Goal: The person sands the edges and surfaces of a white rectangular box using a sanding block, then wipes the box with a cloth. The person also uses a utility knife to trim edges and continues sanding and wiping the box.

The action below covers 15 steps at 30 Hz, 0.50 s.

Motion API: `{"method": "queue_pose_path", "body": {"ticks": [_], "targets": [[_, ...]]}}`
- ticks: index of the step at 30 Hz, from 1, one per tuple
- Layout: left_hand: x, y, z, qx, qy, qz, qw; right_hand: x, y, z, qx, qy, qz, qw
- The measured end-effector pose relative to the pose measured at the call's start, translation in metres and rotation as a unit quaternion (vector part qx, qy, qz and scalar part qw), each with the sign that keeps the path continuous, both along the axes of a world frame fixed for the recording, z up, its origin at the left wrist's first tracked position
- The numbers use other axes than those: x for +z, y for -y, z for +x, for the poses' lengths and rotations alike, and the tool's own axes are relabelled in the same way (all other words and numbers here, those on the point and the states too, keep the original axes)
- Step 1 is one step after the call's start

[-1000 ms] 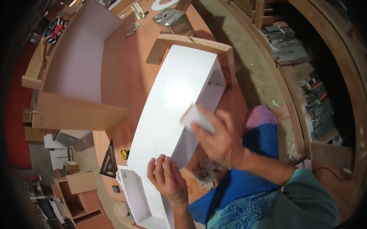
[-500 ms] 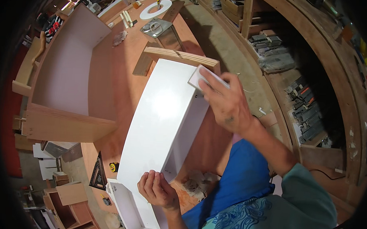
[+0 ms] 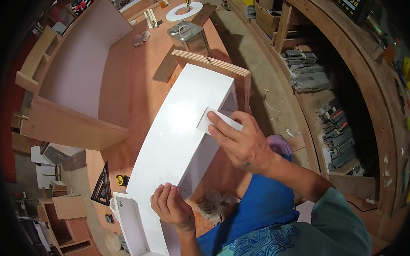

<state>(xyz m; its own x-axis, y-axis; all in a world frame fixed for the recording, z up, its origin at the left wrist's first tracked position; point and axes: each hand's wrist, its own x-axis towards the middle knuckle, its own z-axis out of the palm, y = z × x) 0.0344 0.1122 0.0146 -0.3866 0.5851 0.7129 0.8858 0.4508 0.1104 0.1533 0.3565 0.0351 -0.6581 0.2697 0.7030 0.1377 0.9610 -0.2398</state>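
Observation:
A long white cabinet (image 3: 169,122) lies across the workbench, its smooth glossy panel facing up and an open compartment along its right side. My right hand (image 3: 247,145) grips a flat white rectangular block (image 3: 214,121), fingers stretched over its top, pressed against the panel's right edge at about mid-length. What the block's underside looks like is hidden. Lower down, my left hand (image 3: 173,208) is curled at the same edge, near the cabinet's closer end, with its fingers together. A shallow white tray-like section (image 3: 140,227) adjoins the cabinet at lower left.
A plywood box (image 3: 74,121) with pale lining stands left on the workbench (image 3: 133,105). A plywood board (image 3: 216,65) and metal can (image 3: 190,37) stand beyond the cabinet. A black triangular square (image 3: 102,187), tape measure (image 3: 122,180) and crumpled plastic (image 3: 216,205) lie nearby. Tool shelves (image 3: 336,132) line the right.
My right hand has drawn the white block toward me along the edge, away from the far corner. My left hand has stayed near the same spot. The whole view has shifted slightly.

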Motion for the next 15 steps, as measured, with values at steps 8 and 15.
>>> {"method": "queue_pose_path", "body": {"ticks": [8,15], "targets": [[0.009,0.036,0.004,0.014,0.121,0.033,0.992,-0.002,-0.021,-0.007,-0.085,0.005,0.001,0.996],[0.008,0.045,0.001,0.001,0.115,0.043,0.992,0.012,0.098,-0.008,0.093,0.085,-0.118,0.985]]}}
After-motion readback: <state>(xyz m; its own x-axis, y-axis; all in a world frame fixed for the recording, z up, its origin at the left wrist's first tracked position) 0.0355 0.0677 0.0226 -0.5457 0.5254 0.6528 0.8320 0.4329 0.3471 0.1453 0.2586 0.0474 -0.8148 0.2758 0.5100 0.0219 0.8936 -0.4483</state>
